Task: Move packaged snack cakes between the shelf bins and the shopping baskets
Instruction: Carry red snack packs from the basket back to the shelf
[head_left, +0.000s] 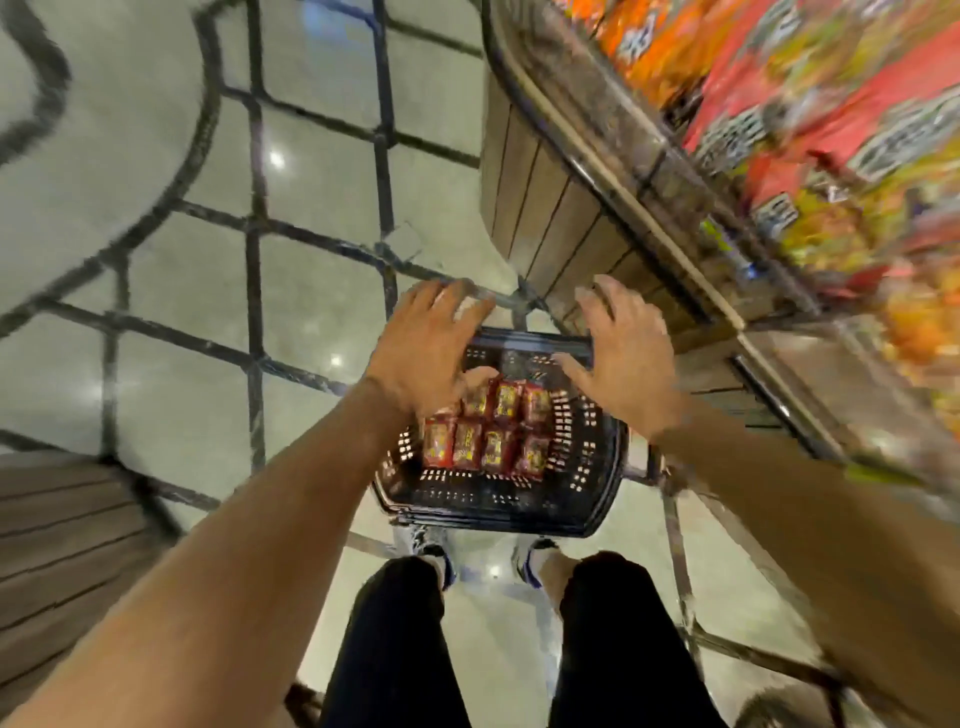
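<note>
A black plastic shopping basket stands on the floor in front of my feet. Several red packaged snack cakes lie in two neat rows on its bottom. My left hand hovers above the basket's far left corner, fingers spread and holding nothing. My right hand hovers above the far right side, fingers also spread and empty. Neither hand touches a cake. The shelf bins at the upper right hold blurred orange, red and yellow packages.
A wooden-clad shelf base with a metal rail runs along the right. Another wooden fixture sits at the lower left. The tiled floor with dark grid lines stretches ahead and to the left. My legs and shoes are just behind the basket.
</note>
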